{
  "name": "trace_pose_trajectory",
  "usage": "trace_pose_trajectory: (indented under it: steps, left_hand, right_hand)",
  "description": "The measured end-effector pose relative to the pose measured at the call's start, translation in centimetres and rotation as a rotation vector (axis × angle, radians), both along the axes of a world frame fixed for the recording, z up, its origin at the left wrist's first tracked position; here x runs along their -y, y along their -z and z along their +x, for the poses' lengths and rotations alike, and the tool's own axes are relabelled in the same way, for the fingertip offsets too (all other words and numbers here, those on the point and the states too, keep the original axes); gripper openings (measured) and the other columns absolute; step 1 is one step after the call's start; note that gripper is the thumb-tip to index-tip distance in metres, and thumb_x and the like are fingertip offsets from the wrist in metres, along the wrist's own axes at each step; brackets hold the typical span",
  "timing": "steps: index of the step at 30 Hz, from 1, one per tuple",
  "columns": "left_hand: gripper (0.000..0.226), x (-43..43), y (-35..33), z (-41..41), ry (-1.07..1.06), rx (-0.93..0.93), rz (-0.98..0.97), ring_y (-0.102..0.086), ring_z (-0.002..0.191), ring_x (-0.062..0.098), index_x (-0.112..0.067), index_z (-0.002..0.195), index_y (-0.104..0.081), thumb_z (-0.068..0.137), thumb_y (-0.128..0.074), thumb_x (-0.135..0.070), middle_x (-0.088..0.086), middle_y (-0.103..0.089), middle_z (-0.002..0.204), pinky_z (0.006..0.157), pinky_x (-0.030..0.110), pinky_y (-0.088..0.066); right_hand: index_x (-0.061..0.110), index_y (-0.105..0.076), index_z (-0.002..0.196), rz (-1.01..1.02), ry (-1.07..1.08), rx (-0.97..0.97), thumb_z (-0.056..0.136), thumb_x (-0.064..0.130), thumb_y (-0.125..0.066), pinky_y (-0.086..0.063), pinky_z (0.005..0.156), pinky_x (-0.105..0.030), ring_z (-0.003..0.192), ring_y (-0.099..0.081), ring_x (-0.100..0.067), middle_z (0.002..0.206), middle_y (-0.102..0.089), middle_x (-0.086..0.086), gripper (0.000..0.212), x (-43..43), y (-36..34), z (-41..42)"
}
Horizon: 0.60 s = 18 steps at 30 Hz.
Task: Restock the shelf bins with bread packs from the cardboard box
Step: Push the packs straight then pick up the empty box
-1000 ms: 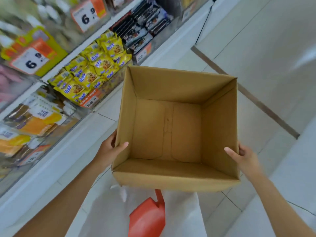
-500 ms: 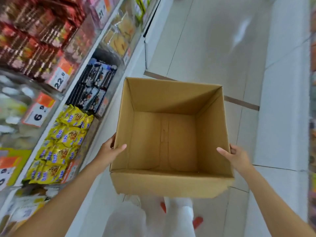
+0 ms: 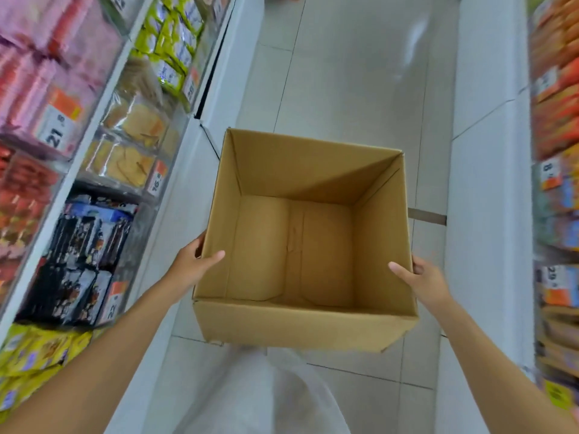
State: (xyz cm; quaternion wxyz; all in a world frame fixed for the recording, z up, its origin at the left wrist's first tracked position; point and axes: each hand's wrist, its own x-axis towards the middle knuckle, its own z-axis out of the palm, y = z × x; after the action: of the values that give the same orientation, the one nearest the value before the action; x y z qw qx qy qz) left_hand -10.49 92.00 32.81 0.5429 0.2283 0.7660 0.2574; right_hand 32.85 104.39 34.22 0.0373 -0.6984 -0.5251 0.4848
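Left hand (image 3: 191, 264) and right hand (image 3: 423, 281) grip opposite walls of the cardboard box (image 3: 300, 327), thumbs inside (bare bottom flaps showing).

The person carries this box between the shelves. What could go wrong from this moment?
1. The box hides the floor just before the feet, so the person might trip or knock it against the shelf on the left.
2. The left hand and right hand pinch only the top edges of the side walls; the cardboard could bend and slip.
3. The box looks empty, so no bread may be left to restock.
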Motion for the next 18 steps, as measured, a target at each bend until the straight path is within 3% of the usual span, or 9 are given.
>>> trace_pose_trajectory:
  steps: [4, 9, 12, 16, 18]
  left_hand:
    - [0.066, -9.3, -0.8, -0.5, -0.011, 0.018, 0.022, -0.054, 0.123, 0.018, -0.024, 0.149, -0.038, 0.091, -0.068, -0.029, -0.003, -0.056, 0.135, 0.104, 0.037, -0.045]
    - [0.059, -21.9, -0.7, -3.0, 0.001, 0.042, 0.037, -0.059, 0.116, 0.017, -0.024, 0.145, -0.043, 0.091, -0.068, -0.028, -0.004, -0.061, 0.124, 0.089, 0.029, -0.048]
    - [0.061, -30.1, -1.2, -4.7, 0.030, 0.061, 0.038, -0.058, 0.116, 0.016, -0.023, 0.146, -0.043, 0.091, -0.069, -0.029, -0.004, -0.061, 0.127, 0.094, 0.031, -0.048]
    - [0.060, -40.6, -2.6, -5.8, 0.055, 0.049, 0.043, -0.058, 0.111, 0.013, -0.023, 0.145, -0.043, 0.091, -0.068, -0.028, -0.004, -0.060, 0.128, 0.091, 0.027, -0.046]
    - [0.060, -46.0, -2.9, -6.1, 0.068, 0.053, 0.049, -0.058, 0.115, 0.015, -0.022, 0.145, -0.043, 0.091, -0.069, -0.026, -0.002, -0.060, 0.129, 0.094, 0.029, -0.047]
  right_hand:
    - [0.020, -0.066, 0.102, 0.027, 0.022, -0.009, 0.086, 0.036, -0.070, -0.055, 0.093, -0.047, 0.094, -0.070, -0.024, 0.097, -0.073, -0.004, 0.023, -9.1, -1.3, -0.6]
    - [0.019, -0.066, 0.113, 0.058, 0.018, -0.006, 0.086, 0.038, -0.070, -0.054, 0.095, -0.044, 0.095, -0.069, -0.017, 0.099, -0.073, 0.004, 0.033, -20.9, -1.8, -3.0]
    - [0.021, -0.064, 0.107, 0.045, 0.047, 0.018, 0.086, 0.041, -0.069, -0.053, 0.095, -0.045, 0.095, -0.068, -0.021, 0.096, -0.072, 0.000, 0.029, -27.7, -2.5, -4.3]
    - [0.019, -0.065, 0.117, 0.027, 0.109, 0.016, 0.079, 0.050, -0.069, -0.053, 0.095, -0.048, 0.099, -0.068, -0.023, 0.102, -0.073, 0.001, 0.049, -36.9, -3.2, -5.0]
    - [0.022, -0.065, 0.108, 0.033, 0.127, 0.015, 0.080, 0.048, -0.069, -0.054, 0.093, -0.049, 0.097, -0.069, -0.023, 0.099, -0.073, 0.001, 0.039, -41.5, -3.4, -5.2]
